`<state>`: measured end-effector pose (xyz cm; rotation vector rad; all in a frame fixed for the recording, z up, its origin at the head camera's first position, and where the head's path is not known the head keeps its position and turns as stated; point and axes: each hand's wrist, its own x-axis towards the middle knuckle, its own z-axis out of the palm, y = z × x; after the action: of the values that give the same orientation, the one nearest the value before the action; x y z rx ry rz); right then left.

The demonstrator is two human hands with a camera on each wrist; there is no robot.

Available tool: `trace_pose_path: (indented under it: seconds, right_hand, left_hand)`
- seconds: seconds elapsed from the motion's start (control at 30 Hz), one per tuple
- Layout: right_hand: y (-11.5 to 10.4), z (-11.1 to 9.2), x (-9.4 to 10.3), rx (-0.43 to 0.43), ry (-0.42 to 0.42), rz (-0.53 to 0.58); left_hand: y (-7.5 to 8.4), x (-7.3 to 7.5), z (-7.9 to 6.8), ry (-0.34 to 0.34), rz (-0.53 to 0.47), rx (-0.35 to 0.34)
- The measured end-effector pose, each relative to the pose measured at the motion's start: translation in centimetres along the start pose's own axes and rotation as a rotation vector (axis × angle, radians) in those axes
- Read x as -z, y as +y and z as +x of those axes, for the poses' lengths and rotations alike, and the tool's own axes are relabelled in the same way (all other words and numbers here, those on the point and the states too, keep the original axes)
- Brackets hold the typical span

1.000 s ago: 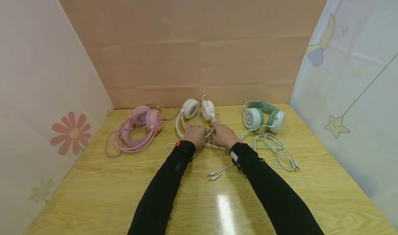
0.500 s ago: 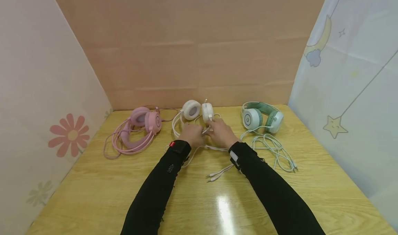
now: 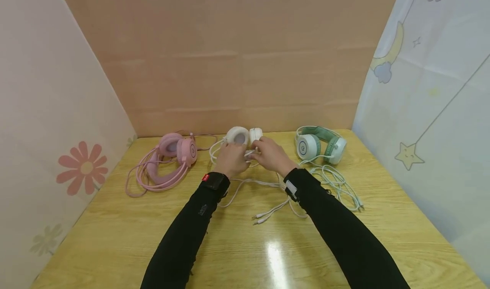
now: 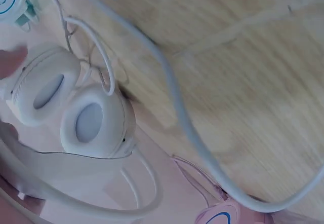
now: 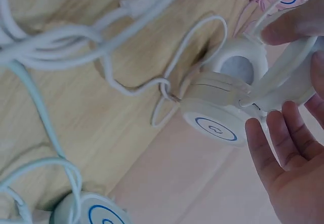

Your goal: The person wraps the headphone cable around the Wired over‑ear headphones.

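Observation:
A pair of white over-ear headphones point(image 3: 237, 135) is between my hands at the back middle. My left hand point(image 3: 231, 159) grips the headband, which arcs across the lower left of the left wrist view. My right hand point(image 3: 273, 156) pinches the other side near the ear cup, its remaining fingers extended in the right wrist view. Both white ear cups point(image 4: 88, 120) face the left wrist camera with their cushions; a blue logo marks the outside of one ear cup point(image 5: 215, 127). Their white cable point(image 3: 264, 182) trails onto the table, ending in two plugs point(image 3: 260, 219). My hands hide much of the headband.
Pink headphones point(image 3: 187, 151) with a coiled pink cable lie to the left. On the right stand white-and-green headphones point(image 3: 308, 146), their pale green cable point(image 3: 338, 182) looped in front. A wooden table point(image 3: 134, 238) meets a brown backdrop and printed side walls.
Both hands have raised and tilted the white headphones, so the right ear cup shows turned. The left hand has shifted slightly left, and more white cable shows under the hands.

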<state>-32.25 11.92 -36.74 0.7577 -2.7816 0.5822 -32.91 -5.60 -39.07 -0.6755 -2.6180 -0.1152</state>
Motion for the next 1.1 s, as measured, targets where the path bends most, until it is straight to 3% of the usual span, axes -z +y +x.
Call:
trace_pose_path:
  seconds: [0.13, 0.27, 0.4, 0.53, 0.8, 0.97, 1.1]
  right_hand:
    - [-0.6, 0.1, 1.0, 0.015, 0.012, 0.03]
    - [-1.1, 0.4, 2.2, 0.013, 0.021, 0.076]
    - [-1.7, 0.4, 3.2, 0.032, 0.032, 0.104]
    - [-2.1, 0.4, 3.7, 0.073, 0.068, 0.104]
    - [-2.3, -0.2, 4.4, 0.174, 0.135, 0.117]
    - [-1.8, -0.4, 4.9, 0.222, 0.152, 0.159]
    - [-1.4, -0.5, 5.3, 0.211, 0.115, 0.21]
  left_hand:
    - [-0.2, 0.9, 0.1, 0.032, -0.032, -0.019]
    - [-0.6, 2.0, 0.2, 0.048, -0.137, -0.036]
    - [-0.8, 2.9, 0.3, 0.037, -0.237, -0.008]
    - [-0.7, 3.5, 0.1, 0.061, -0.3, 0.027]
    - [-0.7, 4.3, -0.4, 0.148, -0.412, 0.022]
    - [-0.6, 5.2, -0.5, 0.147, -0.461, 0.02]
    - [-0.7, 5.9, -0.6, 0.13, -0.525, 0.027]
